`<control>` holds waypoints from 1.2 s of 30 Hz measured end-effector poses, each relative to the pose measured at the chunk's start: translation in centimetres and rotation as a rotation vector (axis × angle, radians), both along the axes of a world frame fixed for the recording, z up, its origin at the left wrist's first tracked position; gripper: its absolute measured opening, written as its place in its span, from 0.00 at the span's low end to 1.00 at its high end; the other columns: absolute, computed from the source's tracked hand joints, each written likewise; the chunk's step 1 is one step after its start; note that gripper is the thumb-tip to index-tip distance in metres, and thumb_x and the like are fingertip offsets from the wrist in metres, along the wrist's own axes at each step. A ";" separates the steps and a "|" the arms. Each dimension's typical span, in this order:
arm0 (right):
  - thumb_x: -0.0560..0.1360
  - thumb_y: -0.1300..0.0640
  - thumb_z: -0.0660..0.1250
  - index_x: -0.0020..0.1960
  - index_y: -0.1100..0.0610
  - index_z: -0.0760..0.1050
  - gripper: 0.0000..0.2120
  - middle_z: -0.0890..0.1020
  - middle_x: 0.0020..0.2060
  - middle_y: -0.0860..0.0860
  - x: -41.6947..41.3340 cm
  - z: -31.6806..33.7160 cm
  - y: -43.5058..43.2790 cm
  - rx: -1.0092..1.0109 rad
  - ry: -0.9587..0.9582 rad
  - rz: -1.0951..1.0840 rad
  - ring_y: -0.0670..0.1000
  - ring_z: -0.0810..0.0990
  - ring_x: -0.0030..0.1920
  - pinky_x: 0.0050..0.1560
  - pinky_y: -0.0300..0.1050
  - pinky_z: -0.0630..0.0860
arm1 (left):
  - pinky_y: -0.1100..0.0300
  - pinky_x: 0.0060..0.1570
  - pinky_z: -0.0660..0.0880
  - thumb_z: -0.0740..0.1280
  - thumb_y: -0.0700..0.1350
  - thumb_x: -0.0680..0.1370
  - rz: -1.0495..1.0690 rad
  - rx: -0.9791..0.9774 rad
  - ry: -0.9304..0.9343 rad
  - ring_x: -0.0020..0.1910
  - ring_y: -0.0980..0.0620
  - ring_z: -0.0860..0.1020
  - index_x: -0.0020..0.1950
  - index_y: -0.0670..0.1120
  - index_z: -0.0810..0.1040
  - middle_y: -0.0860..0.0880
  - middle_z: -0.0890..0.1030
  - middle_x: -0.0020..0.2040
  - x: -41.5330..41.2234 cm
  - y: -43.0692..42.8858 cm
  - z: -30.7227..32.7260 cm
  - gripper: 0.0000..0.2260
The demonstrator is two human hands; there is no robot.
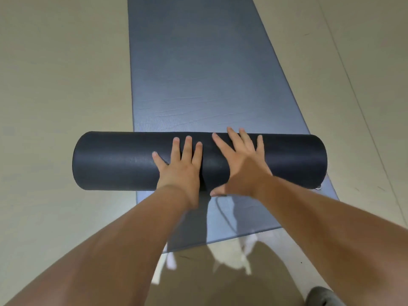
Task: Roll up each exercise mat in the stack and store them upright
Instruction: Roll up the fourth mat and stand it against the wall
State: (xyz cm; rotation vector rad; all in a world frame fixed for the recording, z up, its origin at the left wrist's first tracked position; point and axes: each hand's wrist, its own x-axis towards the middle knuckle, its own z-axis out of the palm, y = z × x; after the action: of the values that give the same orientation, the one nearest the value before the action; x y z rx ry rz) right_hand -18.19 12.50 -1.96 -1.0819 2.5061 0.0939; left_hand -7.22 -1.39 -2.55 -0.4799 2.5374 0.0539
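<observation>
View from the head, looking down along two bare forearms. A dark rolled mat (123, 161) lies on its side, crosswise over a blue-grey flat mat (209, 62) that stretches away across a pale beige floor (55, 62). The roll's left end sticks out past the flat mat's edge, over the floor. The flat mat shows both beyond the roll and on the near side of it; whether the two are joined cannot be told.

The left hand (181, 168) rests palm down on top of the roll near its middle, fingers straight and close together, gripping nothing. The right hand (240, 164) lies just beside it, fingers straight and spread over the far side of the roll, thumb reaching down the near side.

A small metal ring (318, 188) shows under the roll's right end. A thin dark cord (220, 208) curves on the near part of the flat mat. A blurred grey object (320, 297) sits at the bottom right corner.
</observation>
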 end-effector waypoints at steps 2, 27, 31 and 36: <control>0.58 0.20 0.73 0.83 0.42 0.32 0.70 0.38 0.84 0.58 1.8 -1.1 1.0 0.009 0.117 0.082 0.65 0.37 0.82 0.77 0.76 0.41 | 0.22 0.70 0.48 0.80 0.59 0.65 -0.007 0.003 -0.035 0.80 0.39 0.33 0.80 0.48 0.28 0.46 0.32 0.81 -2.1 -1.2 0.2 0.67; 0.64 0.41 0.77 0.84 0.43 0.42 0.60 0.73 0.64 0.57 0.1 0.2 -3.8 0.128 -0.021 -0.012 0.60 0.72 0.66 0.71 0.65 0.66 | 0.53 0.60 0.73 0.72 0.58 0.74 1.135 0.542 0.779 0.63 0.46 0.75 0.71 0.52 0.72 0.50 0.75 0.62 6.0 2.5 -1.6 0.27; 0.64 0.37 0.75 0.81 0.44 0.47 0.55 0.76 0.59 0.55 4.8 0.6 -4.2 0.090 -0.084 -0.146 0.60 0.76 0.60 0.63 0.61 0.72 | 0.45 0.62 0.77 0.71 0.76 0.60 1.518 1.121 0.325 0.58 0.45 0.80 0.63 0.49 0.77 0.49 0.81 0.59 8.4 2.9 -3.2 0.41; 0.60 0.33 0.75 0.70 0.46 0.61 0.45 0.78 0.48 0.49 6.0 0.7 -4.8 0.024 -0.172 -0.262 0.56 0.79 0.49 0.54 0.57 0.80 | 0.58 0.45 0.73 0.74 0.67 0.70 1.558 1.449 0.345 0.36 0.50 0.73 0.50 0.45 0.78 0.48 0.79 0.39 9.5 2.2 -3.7 0.26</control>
State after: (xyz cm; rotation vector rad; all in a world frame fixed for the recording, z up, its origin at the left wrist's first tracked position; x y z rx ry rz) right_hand -12.15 7.65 -1.29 -0.7118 2.4575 -0.0429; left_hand 2.29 0.86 -6.22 -1.5449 1.0706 2.2876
